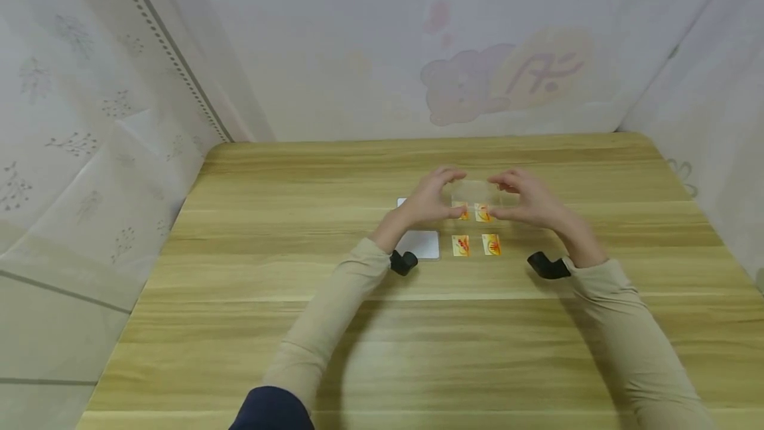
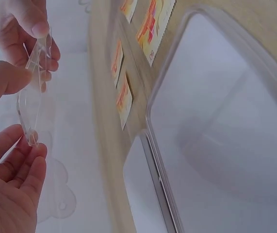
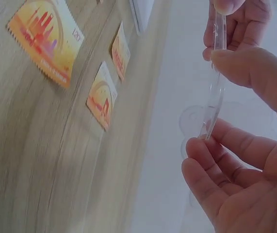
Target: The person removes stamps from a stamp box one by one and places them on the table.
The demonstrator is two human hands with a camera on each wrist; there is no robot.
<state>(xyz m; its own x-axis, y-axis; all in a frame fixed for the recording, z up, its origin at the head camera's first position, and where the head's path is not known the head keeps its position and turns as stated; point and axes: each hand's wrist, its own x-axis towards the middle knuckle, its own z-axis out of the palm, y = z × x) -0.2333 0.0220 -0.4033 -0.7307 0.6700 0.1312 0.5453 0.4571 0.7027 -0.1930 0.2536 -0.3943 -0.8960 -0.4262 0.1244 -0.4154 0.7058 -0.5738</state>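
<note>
Between both hands a thin clear plastic case [image 1: 475, 192] is held up over the table, seen nearly edge-on in the wrist views. My left hand [image 1: 426, 200] pinches its left side, thumb on the near edge and fingertips on the far one. On the opposite side my right hand [image 1: 529, 202] grips it the same way. Several postage stamps in orange and yellow lie below on the table: a front left stamp [image 1: 460, 245], a front right stamp [image 1: 491, 245], and back stamps [image 1: 482, 212] partly overlapped by the case and hands.
Left of the stamps lies a flat white case with a clear rim [image 1: 420, 245]. A second white case [image 2: 145, 189] lies behind it, mostly hidden by my left hand in the head view. The wooden table [image 1: 268, 217] meets a printed curtain [image 1: 334, 85] at its far edge.
</note>
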